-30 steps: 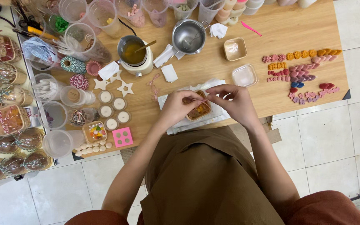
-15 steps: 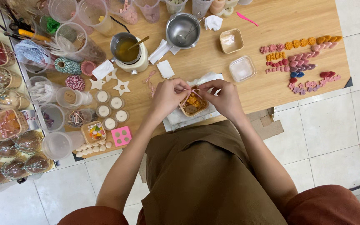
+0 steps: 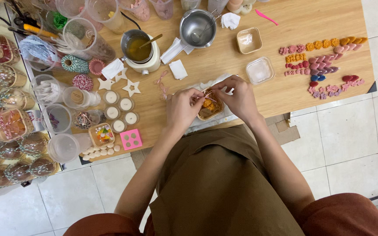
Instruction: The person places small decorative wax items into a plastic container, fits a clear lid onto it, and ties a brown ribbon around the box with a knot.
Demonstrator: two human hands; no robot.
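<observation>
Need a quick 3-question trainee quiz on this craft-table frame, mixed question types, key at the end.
1. True or false: both the left hand and the right hand are at the small filled tray.
2. Which sits closest to the pink mould? A) white star shapes B) round white candles C) metal bowl
3. Fill in: the small shaped pieces in rows lie on the person's ____ side of the wooden table.

Key: 1 true; 2 B; 3 right
</observation>
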